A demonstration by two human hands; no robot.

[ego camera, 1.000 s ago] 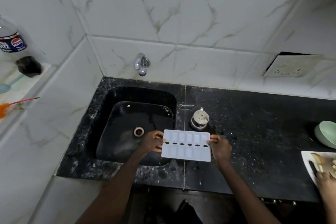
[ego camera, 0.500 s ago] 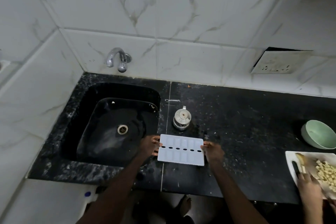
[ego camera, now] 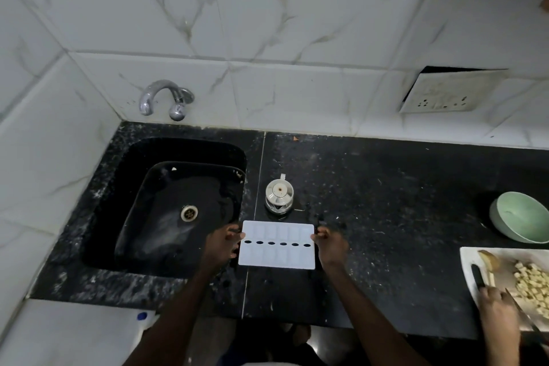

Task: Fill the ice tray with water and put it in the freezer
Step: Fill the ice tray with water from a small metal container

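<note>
Fingers of the left hand curl over the short left edge of the white ice tray and pinch it. The fingers of the right hand grasp the opposite short edge the same way. The tray is held flat just right of the sink, its left end at the sink's right rim, over the black counter. Whether it touches the counter cannot be told. A small lidded steel pot stands just right of the sink, beyond the tray. The tap juts from the wall behind the sink. Far right of the sink sit a green bowl and a white chopping board.
</note>
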